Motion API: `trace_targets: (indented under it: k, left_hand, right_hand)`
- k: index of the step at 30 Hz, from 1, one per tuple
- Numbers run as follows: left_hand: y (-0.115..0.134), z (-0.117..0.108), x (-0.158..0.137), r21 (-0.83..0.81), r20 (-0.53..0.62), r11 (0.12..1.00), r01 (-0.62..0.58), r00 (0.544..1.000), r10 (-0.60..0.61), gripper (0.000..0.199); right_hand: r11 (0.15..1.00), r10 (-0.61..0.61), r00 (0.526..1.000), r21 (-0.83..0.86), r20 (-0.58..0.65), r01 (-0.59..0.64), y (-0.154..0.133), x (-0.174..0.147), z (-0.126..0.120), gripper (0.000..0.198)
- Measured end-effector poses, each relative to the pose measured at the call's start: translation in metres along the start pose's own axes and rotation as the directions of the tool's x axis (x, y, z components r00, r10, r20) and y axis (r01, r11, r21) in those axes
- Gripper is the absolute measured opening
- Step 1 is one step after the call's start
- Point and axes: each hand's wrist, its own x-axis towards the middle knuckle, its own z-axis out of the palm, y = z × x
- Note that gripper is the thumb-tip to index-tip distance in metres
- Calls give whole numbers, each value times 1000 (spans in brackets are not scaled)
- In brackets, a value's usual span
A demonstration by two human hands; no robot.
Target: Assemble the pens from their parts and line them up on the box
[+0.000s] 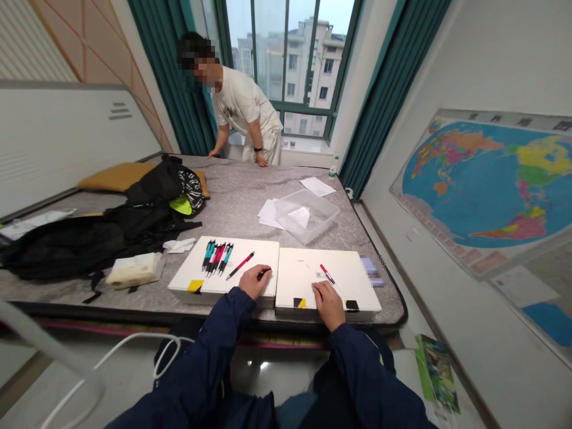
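Head: two hands (255, 282), two boxes (292, 275), two lone red pens (240, 266).

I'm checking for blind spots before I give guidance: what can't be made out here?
All in the head view:
1. Most of the dark item in the left hand: covered by the fingers.
2. The palm of the right hand: hidden by its own back.
3. Small print on the right-side white box: too small to read.
4. World map: cut off by the right edge.

Mattress (235, 193), headboard (58, 134) and curtains (388, 89) show a bedroom.
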Motion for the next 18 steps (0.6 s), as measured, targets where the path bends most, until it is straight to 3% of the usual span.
trace_targets:
  k: [12,18]
  left_hand:
    - [-5,-2,-10,-58,-28,992,114,993,-115,30]
    - [-2,-3,-9,-31,-8,996,85,996,-85,28]
  right_hand:
    - [1000,-6,1000,20,-18,6,-4,-14,0,25]
    - [1000,3,1000,-2,-10,-3,-2,-14,2,26]
